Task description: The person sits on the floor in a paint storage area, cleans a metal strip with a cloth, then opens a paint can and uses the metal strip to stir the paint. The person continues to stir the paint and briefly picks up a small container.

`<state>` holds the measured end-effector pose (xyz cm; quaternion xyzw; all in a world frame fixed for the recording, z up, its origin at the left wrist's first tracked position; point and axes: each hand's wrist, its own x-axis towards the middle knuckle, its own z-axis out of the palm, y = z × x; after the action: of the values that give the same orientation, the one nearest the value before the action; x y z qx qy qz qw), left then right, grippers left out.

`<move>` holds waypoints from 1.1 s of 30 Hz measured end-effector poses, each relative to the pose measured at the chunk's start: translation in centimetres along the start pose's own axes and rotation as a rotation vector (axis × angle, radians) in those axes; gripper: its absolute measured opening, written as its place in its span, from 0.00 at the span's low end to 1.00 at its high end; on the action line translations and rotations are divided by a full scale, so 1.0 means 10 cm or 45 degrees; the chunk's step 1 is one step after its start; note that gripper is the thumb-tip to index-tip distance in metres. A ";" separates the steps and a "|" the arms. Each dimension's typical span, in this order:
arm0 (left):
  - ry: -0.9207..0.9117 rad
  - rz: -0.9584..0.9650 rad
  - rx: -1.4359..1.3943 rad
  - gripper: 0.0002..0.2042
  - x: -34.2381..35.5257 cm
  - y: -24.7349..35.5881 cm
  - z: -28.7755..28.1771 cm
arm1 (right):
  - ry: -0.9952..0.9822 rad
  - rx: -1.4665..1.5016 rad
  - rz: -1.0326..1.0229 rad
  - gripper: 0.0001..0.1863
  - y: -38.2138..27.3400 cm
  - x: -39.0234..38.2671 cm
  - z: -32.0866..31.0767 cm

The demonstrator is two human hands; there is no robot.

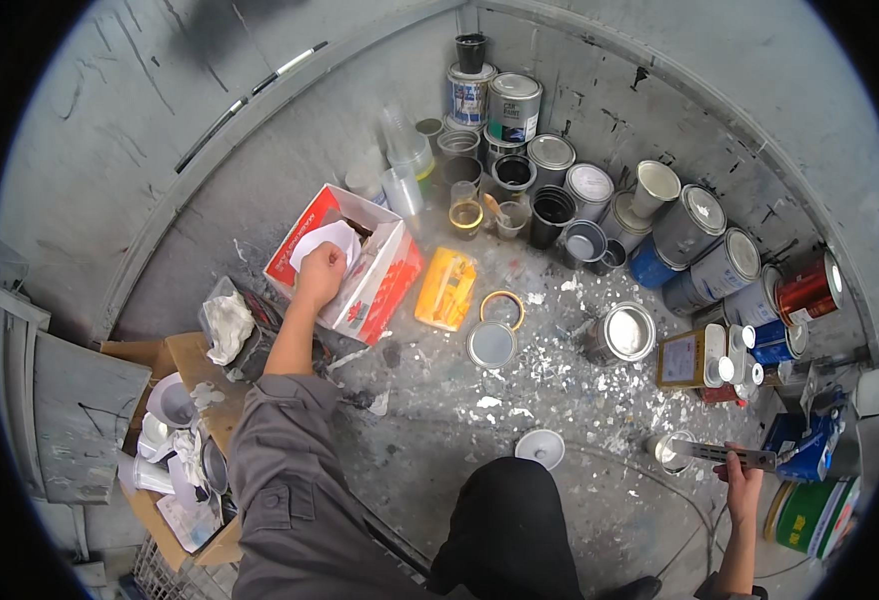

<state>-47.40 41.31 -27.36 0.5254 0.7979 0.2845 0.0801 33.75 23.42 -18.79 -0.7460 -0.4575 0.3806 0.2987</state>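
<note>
My left hand (321, 270) reaches into an open red and white cardboard box (378, 285) and grips a white paper cone filter (328, 240) at the box's mouth. My right hand (743, 472), low on the right, holds a flat metal stirring stick (712, 453). The stick's far end rests in a small open tin (670, 452) on the paint-spattered floor. A white cone (541, 447) stands on the floor by my knee.
Many paint cans (693, 225) and plastic cups (402, 190) line the back and right walls. A yellow can (447, 288) lies flat beside a loose lid (492, 344) and a closed tin (625, 333). A cardboard box of used cones (175, 420) sits on the left.
</note>
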 end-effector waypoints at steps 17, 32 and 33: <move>0.179 0.846 -0.373 0.12 -0.50 2.40 -0.34 | -0.101 -0.418 -0.245 0.15 -0.06 0.21 0.08; -0.242 1.847 -1.019 0.14 -3.35 9.34 1.11 | -0.123 -0.412 -0.332 0.17 -0.09 0.03 -0.27; -0.227 1.878 -0.955 0.17 -3.41 9.41 1.10 | -0.120 -0.334 -0.338 0.17 -0.10 0.00 -0.34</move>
<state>46.75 42.12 8.33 0.8724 0.0918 0.4682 0.1060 36.18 23.53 -16.16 -0.6930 -0.6111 0.3094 0.2248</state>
